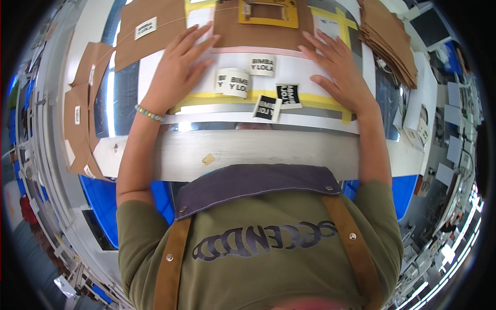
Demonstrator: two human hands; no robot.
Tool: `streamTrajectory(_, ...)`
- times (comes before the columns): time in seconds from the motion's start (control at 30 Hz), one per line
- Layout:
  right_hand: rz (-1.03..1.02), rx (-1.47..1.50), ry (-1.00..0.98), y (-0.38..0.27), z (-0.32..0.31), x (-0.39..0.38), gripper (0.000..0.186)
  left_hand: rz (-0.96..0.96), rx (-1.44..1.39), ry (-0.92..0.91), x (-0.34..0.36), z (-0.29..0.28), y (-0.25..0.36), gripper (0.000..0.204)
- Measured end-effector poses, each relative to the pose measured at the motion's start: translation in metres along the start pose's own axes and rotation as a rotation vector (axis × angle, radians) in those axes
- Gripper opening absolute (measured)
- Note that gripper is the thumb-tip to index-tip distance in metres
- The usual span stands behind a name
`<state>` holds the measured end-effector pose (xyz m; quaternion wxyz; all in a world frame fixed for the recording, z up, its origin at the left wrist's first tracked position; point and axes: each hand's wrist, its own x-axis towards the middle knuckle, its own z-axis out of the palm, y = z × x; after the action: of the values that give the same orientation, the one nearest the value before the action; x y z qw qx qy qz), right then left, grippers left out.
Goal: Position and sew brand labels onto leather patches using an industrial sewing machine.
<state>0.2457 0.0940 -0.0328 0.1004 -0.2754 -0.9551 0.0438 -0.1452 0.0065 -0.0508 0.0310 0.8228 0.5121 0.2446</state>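
Observation:
My left hand [178, 64] lies open, its fingers spread at the left edge of a brown flat piece [230, 33]. On the opposite edge rest the spread fingertips of my right hand [338, 70], beside a small white card [328, 27] and yellow tape. A yellow frame [293, 15] sits on the brown piece, near the top of the view. Between my hands, white fabric-like labels [262, 65] with dark lettering lie on a white sheet [206, 87]. Nearer me are two black labels [267, 108] with pale lettering, set at angles. Neither hand holds anything.
Another brown panel [129, 39] with a white label lies left of my left hand. More brown pieces [77, 111] stand along the table's left edge. A stack of brown sheets [387, 39] fills the far right. Blue bins [101, 201] show below the table [263, 150].

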Motion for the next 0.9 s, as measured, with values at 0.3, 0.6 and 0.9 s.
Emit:
streamTrajectory(0.3, 0.012, 0.092, 0.091, -0.0017, -0.0052, 0.0001, 0.057, 0.012, 0.025, 0.110, -0.0031, -0.0027, -0.0036, 0.044)
streamTrajectory(0.6, 0.013, 0.067, 0.001, 0.0022, -0.0059, -0.0021, 0.058, 0.017, 0.128, -0.029, -0.0055, 0.0017, -0.0056, 0.048)
streamTrajectory(0.9, 0.001, 0.032, 0.028, 0.0012, -0.0024, -0.0018, 0.057, 0.009, 0.180, -0.089, -0.0060, 0.0046, -0.0041, 0.059)
